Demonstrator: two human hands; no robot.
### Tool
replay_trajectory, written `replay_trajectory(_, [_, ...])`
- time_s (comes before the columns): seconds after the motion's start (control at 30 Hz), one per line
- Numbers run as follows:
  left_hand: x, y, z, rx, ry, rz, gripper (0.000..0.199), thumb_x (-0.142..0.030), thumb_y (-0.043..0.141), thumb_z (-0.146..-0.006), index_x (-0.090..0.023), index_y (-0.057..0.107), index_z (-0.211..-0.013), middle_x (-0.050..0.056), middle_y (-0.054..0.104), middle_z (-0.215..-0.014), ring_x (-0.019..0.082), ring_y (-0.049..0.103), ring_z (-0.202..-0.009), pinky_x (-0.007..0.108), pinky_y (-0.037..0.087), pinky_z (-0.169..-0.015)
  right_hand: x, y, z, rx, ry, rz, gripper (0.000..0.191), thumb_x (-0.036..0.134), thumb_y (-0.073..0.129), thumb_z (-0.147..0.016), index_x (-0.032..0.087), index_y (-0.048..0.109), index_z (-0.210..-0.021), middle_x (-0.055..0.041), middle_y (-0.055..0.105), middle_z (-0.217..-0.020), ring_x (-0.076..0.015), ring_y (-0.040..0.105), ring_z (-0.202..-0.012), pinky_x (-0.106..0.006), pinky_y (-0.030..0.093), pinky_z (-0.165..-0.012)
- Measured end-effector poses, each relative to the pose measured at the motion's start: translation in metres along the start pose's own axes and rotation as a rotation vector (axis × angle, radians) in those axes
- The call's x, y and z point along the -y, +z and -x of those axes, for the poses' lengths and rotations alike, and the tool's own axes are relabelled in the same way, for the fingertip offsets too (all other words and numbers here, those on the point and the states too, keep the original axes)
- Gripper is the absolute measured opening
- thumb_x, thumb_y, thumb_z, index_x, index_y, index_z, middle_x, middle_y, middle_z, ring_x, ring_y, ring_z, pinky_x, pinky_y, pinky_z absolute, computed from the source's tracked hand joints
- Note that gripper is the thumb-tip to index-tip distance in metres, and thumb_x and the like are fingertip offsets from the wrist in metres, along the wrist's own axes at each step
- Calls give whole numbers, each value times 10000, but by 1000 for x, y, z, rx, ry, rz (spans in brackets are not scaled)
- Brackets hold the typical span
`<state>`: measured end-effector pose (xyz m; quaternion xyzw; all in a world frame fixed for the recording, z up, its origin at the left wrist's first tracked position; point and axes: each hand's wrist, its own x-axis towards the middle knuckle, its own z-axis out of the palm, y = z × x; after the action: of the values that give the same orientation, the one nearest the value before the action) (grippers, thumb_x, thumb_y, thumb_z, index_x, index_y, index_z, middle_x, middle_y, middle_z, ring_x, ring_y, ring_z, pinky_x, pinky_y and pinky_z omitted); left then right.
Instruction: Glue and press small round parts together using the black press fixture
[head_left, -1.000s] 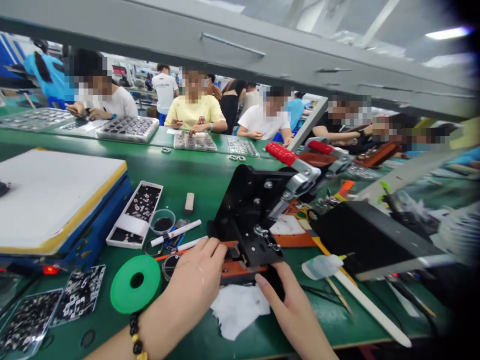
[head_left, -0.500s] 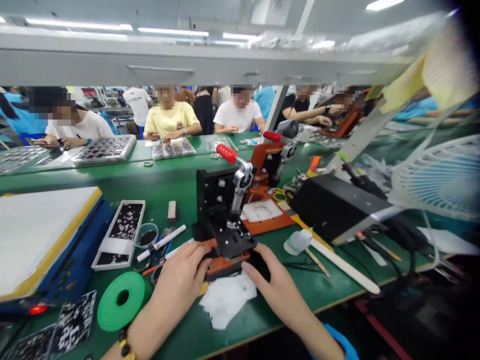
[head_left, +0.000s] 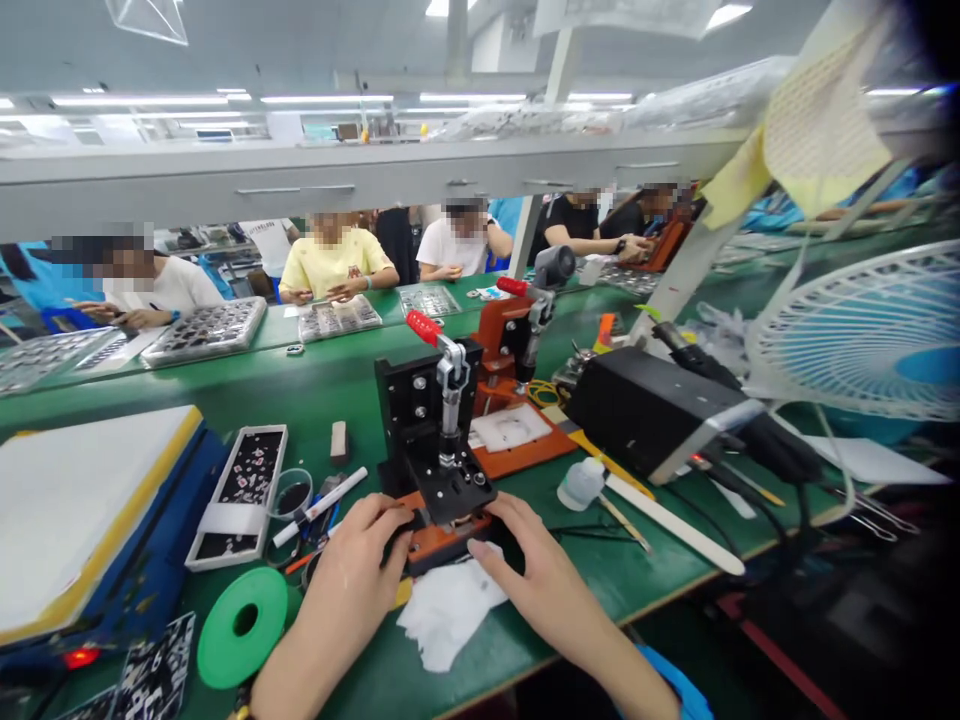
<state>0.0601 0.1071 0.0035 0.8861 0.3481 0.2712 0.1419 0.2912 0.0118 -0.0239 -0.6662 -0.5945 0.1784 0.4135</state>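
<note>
A black toggle-clamp jig (head_left: 450, 470) with a red handle stands in front of me on an orange-brown base (head_left: 435, 545). Around the base's left side, my left hand (head_left: 360, 560) has its fingers curled, thumb near the front. My right hand (head_left: 529, 555) grips the right side, fingers behind the corner and thumb toward the front edge. Whatever lies under the black plate is mostly hidden. Crumpled white tissue (head_left: 446, 610) lies on the bench just in front of the base, between my hands.
Left are a green spool (head_left: 212, 625), a parts tray (head_left: 279, 455) and a white marker (head_left: 349, 490). A second, orange clamp jig (head_left: 495, 335) stands behind. Rightward are a small bottle (head_left: 581, 485), a white stick (head_left: 675, 525), a black box (head_left: 652, 400) and a fan (head_left: 862, 330). Co-workers sit opposite.
The whole view has shifted a little, showing more of the ceiling. Both hands keep their places at the jig's base, and the clamp handle looks the same.
</note>
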Motion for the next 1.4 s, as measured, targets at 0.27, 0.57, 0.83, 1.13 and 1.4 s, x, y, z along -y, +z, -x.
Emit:
replay_trajectory(0.27, [0, -5, -2, 41, -12, 8, 225, -119, 554, -995, -203, 723, -1118, 91, 707, -1156, 239, 719, -1087, 414, 630, -989, -3, 2, -1, 5, -29, 20, 438, 518, 609, -975, 215, 647, -1288, -144, 634, -1410, -316, 590, -1345, -570, 478, -1182])
replay_trajectory(0.57, [4, -4, 3, 30, 14, -57, 246, -152, 520, -1030, -209, 733, -1139, 89, 713, -1193, 243, 711, -1113, 417, 626, -1002, 0, 4, -1, -29, -54, 1, 431, 516, 632, -967, 201, 670, -1259, -153, 631, -1408, -330, 563, -1374, -585, 465, -1191])
replay_trajectory(0.83, [4, -6, 1, 47, 63, -84, 265, -146, 495, -1039, -233, 733, -1119, 71, 726, -1174, 226, 724, -1091, 363, 639, -961, -6, 6, 1, -14, -55, 55, 389, 504, 613, -979, 217, 665, -1236, -143, 621, -1401, -322, 576, -1356, -577, 501, -1165])
replay_trajectory(1.13, [-8, -1, 6, -9, 9, -56, 256, -125, 508, -1015, -192, 733, -1117, 109, 705, -1177, 251, 725, -1088, 423, 649, -974, -7, 9, 2, -70, -150, 216, 337, 494, 590, -1009, 219, 659, -1192, -146, 637, -1338, -330, 589, -1325, -559, 538, -1115])
replay_trajectory(1.4, [-10, 6, 11, -56, 45, -116, 278, -133, 460, -1022, -202, 691, -1159, 100, 692, -1182, 267, 714, -1092, 455, 677, -894, -7, 11, 3, -39, -115, 262, 403, 493, 592, -1005, 205, 603, -1286, -152, 638, -1329, -315, 633, -1267, -538, 571, -1080])
